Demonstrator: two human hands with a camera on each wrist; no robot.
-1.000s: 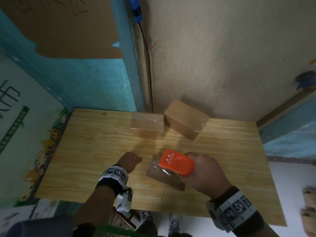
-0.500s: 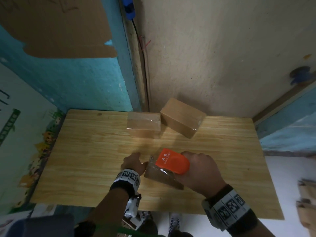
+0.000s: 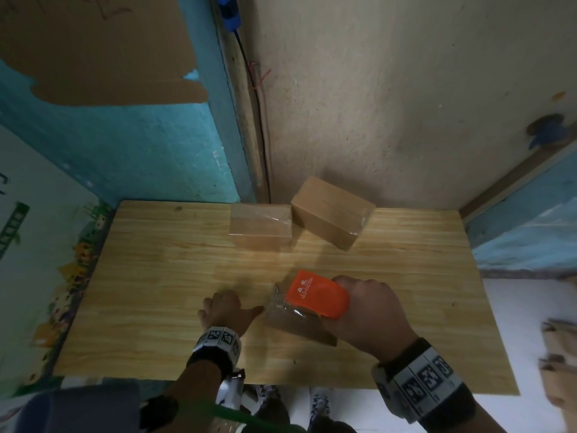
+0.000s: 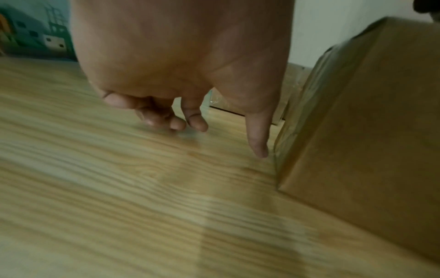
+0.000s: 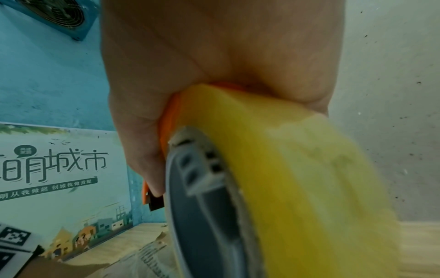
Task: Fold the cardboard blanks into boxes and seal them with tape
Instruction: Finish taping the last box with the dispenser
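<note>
A small brown cardboard box (image 3: 296, 325) lies near the front of the wooden table (image 3: 156, 276), with wrinkled clear tape over its left end. My right hand (image 3: 371, 317) grips an orange tape dispenser (image 3: 318, 296) and holds it on top of this box. In the right wrist view the right hand (image 5: 190, 65) wraps the dispenser above its yellowish tape roll (image 5: 297, 169). My left hand (image 3: 223, 310) rests on the table just left of the box. Seen from the left wrist, the left hand (image 4: 190, 120) holds nothing, fingertips on the wood, thumb pointing down beside the box (image 4: 369, 131).
Two taped boxes stand at the table's back edge by the wall, one square-on (image 3: 259, 228) and one turned at an angle (image 3: 331, 214). A stack of cardboard pieces (image 3: 562, 364) shows at the far right, off the table. A poster covers the left wall.
My left hand has slid right across the table and now lies close beside the near box. The right hand stays on the box with the dispenser.
</note>
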